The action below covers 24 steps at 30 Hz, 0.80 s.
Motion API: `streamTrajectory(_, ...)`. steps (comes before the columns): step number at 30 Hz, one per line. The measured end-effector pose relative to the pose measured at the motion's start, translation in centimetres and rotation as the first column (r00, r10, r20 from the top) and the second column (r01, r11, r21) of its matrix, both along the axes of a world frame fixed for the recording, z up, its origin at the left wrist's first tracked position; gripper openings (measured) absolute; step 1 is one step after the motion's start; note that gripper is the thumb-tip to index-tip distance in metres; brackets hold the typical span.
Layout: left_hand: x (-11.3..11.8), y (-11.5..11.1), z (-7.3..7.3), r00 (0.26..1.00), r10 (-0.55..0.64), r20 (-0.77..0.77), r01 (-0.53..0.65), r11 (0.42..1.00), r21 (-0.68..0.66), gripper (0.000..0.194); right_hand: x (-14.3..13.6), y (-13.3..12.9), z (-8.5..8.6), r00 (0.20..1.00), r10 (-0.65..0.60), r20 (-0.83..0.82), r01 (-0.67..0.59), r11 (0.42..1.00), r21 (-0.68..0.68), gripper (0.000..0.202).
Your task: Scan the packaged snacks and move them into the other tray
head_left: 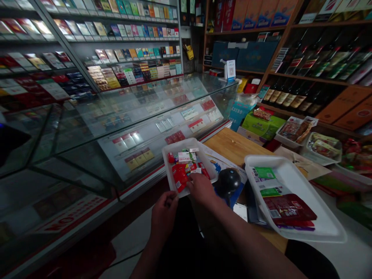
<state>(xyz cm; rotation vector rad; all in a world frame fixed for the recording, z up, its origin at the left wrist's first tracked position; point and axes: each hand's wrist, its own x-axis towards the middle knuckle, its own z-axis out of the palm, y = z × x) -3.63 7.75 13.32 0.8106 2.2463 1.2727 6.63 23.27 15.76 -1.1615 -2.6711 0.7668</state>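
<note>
A small white plastic tub [213, 174] in front of me holds several small snack packets, red, green and white. My right hand [202, 190] reaches over its near side, fingers closed at the edge of a red packet [179, 176]; the fingertips are partly hidden. At the tub's near left corner is my left hand [165, 211], its fingers curled in against the rim. To the right, a larger white tray [322, 209] contains green-and-purple packets [266, 174] and a dark red pouch [290, 207] lying flat.
A black rounded object [229, 180] sits between tub and tray on the wooden table [229, 141]. Along the left runs a glass display counter [139, 104] with boxes inside. Shelves hold cigarette packs [136, 31] and bottles [290, 95]. Snack boxes [261, 124] stand at right.
</note>
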Motion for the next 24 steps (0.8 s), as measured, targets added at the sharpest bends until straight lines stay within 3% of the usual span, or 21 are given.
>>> streamTrajectory(6, -0.6, -0.3, -0.4, 0.999, -0.032, -0.017, 0.032, 0.999, 0.001, 0.036, -4.5, 1.8, -1.3, 0.977, -0.068, 0.203, 0.077, 0.996, -0.037, 0.031)
streamTrajectory(12, -1.4, 0.4, 0.2, 0.998, -0.057, -0.018, 0.057, 0.998, -0.019, 0.042, -6.3, 2.3, -2.6, 0.956, -0.098, 0.277, 0.136, 0.984, -0.118, 0.032)
streamTrajectory(18, -2.1, 1.9, 0.0, 0.999, -0.016, 0.037, 0.018, 0.999, -0.034, 0.039, -5.9, 2.8, -3.2, 0.983, -0.108, 0.151, 0.129, 0.982, -0.138, 0.022)
streamTrajectory(24, -2.9, 3.3, 0.2, 0.998, 0.029, 0.060, -0.028, 0.999, -0.019, 0.039, -4.1, 3.7, -2.2, 0.987, -0.152, -0.049, 0.136, 0.960, -0.246, 0.012)
